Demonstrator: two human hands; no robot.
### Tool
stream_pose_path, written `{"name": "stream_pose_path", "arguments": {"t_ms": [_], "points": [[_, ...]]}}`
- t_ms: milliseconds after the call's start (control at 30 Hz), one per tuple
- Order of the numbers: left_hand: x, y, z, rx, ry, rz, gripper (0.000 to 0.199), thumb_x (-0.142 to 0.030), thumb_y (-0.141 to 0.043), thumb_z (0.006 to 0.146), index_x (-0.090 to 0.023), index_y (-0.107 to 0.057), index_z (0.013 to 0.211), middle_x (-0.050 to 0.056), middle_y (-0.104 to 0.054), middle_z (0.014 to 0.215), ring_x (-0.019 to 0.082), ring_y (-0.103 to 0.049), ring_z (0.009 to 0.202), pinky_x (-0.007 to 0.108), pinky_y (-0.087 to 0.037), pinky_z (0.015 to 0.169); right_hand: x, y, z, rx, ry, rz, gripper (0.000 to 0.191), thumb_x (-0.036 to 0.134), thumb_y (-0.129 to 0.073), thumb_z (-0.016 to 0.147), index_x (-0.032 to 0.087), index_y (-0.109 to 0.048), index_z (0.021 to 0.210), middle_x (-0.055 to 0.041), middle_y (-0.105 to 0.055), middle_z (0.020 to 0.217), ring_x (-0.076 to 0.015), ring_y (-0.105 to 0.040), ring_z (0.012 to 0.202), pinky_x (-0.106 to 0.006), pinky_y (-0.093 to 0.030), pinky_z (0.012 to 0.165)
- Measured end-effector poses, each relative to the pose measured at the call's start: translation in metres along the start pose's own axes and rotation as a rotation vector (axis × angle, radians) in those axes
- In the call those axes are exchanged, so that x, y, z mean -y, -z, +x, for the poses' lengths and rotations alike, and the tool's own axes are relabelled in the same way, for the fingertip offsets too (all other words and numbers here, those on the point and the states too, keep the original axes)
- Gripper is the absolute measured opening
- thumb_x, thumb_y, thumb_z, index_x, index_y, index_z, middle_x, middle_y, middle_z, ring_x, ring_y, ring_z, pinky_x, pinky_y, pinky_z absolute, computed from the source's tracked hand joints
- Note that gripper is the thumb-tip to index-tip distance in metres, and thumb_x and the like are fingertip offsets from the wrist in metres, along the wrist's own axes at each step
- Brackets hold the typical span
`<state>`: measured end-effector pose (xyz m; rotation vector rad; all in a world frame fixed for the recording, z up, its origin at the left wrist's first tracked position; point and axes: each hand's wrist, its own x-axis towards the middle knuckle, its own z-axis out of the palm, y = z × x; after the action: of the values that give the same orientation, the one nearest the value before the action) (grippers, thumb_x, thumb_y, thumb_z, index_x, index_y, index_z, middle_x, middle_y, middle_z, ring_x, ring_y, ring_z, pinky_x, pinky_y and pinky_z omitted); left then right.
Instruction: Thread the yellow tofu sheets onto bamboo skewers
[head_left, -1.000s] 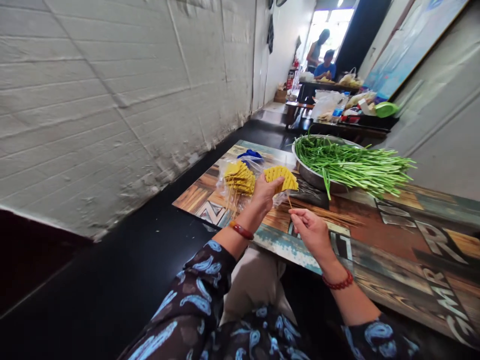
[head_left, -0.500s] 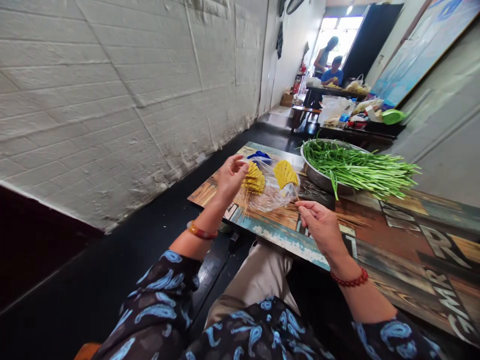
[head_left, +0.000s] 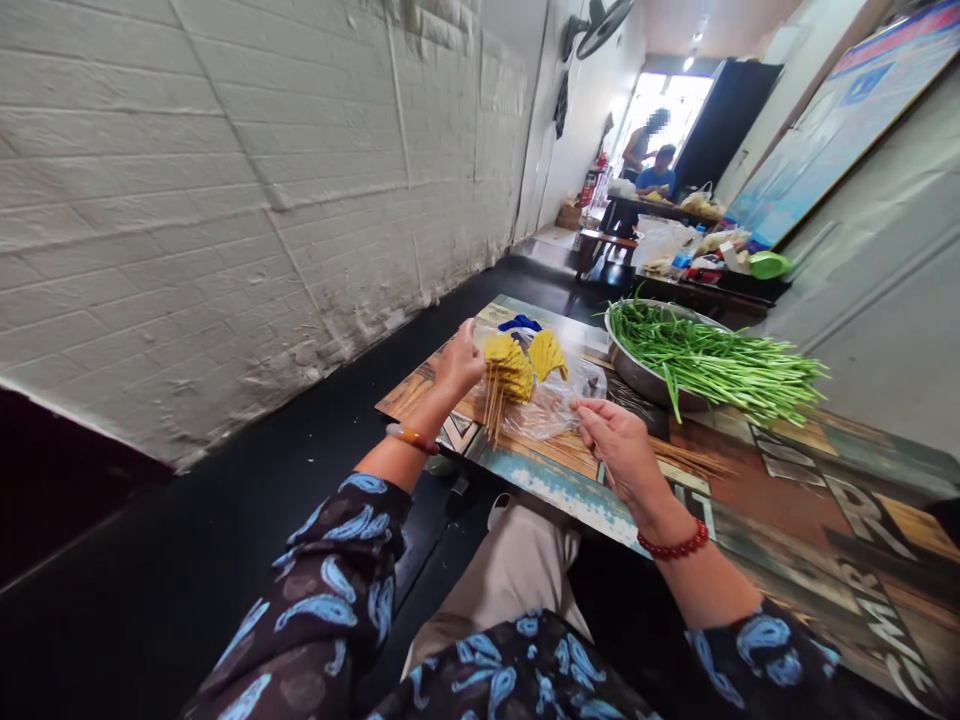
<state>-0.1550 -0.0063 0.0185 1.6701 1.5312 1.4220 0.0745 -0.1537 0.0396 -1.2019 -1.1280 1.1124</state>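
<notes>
My right hand point(head_left: 616, 440) is closed, finger and thumb pinching a thin wooden skewer. At its far end is a flat yellow ridged piece of food point(head_left: 549, 354). Just left of that lies a stack of similar yellow pieces point(head_left: 510, 368), their bare skewers point(head_left: 493, 408) pointing toward me. My left hand point(head_left: 461, 362) is curled at the stack's left side; its fingertips are partly hidden, and what they hold cannot be made out. Beneath the food is a clear plastic bag point(head_left: 551, 412) on the wood-patterned table point(head_left: 750, 520).
A metal bowl point(head_left: 637, 375) heaped with long green stalks point(head_left: 739, 365) stands on the right. Loose skewers point(head_left: 694, 457) lie near my right hand. Behind the stack is something blue point(head_left: 520, 323). Farther back, two people are at a cluttered table point(head_left: 637, 205).
The skewered yellow piece has moved left, close against the stack, and is turned more edge-on. My right hand has shifted left with it. The camera view has tilted up slightly.
</notes>
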Motion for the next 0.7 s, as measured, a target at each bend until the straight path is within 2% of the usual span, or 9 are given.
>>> {"name": "stream_pose_path", "arguments": {"t_ms": [67, 167, 300, 433, 567, 700], "points": [[-0.007, 0.002, 0.007, -0.024, 0.134, -0.210, 0.062, -0.007, -0.065, 0.071, -0.013, -0.054, 0.133, -0.002, -0.058, 0.065, 0.018, -0.060, 0.060, 0.031, -0.048, 0.070, 0.002, -0.004, 0.004, 0.017, 0.002, -0.020, 0.048, 0.055, -0.076, 0.068, 0.014, -0.069, 0.091, 0.0062, -0.049, 0.049, -0.0075, -0.036, 0.042, -0.021, -0.021, 0.039], [-0.021, 0.006, 0.016, -0.001, 0.285, -0.498, 0.057, -0.010, -0.056, 0.080, -0.012, -0.048, 0.136, -0.003, -0.061, 0.065, 0.010, -0.050, 0.044, 0.024, -0.042, 0.052, 0.004, -0.011, 0.009, 0.056, -0.003, -0.044, 0.047, 0.056, -0.074, 0.069, 0.014, -0.068, 0.091, 0.0066, -0.048, 0.049, -0.0076, -0.036, 0.042, -0.021, -0.020, 0.039], [-0.036, 0.012, 0.021, 0.033, 0.222, -0.576, 0.065, -0.012, -0.058, 0.083, -0.015, -0.040, 0.145, 0.005, -0.071, 0.083, 0.006, -0.050, 0.041, 0.019, -0.032, 0.042, 0.005, -0.020, 0.014, 0.098, -0.039, -0.041, 0.047, 0.055, -0.075, 0.068, 0.015, -0.068, 0.091, 0.0067, -0.048, 0.049, -0.0080, -0.038, 0.043, -0.021, -0.022, 0.040], [-0.044, 0.013, 0.022, 0.092, 0.173, -0.615, 0.081, -0.012, -0.066, 0.078, -0.023, -0.034, 0.152, 0.010, -0.073, 0.105, 0.007, -0.056, 0.045, 0.020, -0.032, 0.043, 0.006, -0.033, 0.022, 0.143, -0.061, -0.019, 0.043, 0.053, -0.076, 0.067, 0.014, -0.069, 0.085, 0.0064, -0.049, 0.048, -0.0071, -0.038, 0.043, -0.021, -0.023, 0.041], [-0.051, 0.017, 0.024, 0.147, 0.196, -0.689, 0.084, -0.017, -0.067, 0.081, -0.024, -0.028, 0.155, 0.013, -0.072, 0.110, 0.007, -0.058, 0.048, 0.020, -0.032, 0.043, 0.005, -0.054, 0.042, 0.196, -0.064, -0.049, 0.041, 0.052, -0.073, 0.068, 0.015, -0.069, 0.085, 0.0065, -0.051, 0.048, -0.0072, -0.036, 0.042, -0.021, -0.023, 0.041], [-0.053, 0.024, 0.024, 0.199, 0.209, -0.731, 0.081, -0.023, -0.066, 0.084, -0.020, -0.026, 0.154, 0.014, -0.072, 0.110, 0.008, -0.058, 0.049, 0.020, -0.031, 0.043, -0.007, -0.070, 0.065, 0.126, 0.007, -0.111, 0.033, 0.048, -0.069, 0.072, 0.016, -0.070, 0.079, 0.0057, -0.053, 0.048, -0.0081, -0.040, 0.042, -0.023, -0.027, 0.043]]}}
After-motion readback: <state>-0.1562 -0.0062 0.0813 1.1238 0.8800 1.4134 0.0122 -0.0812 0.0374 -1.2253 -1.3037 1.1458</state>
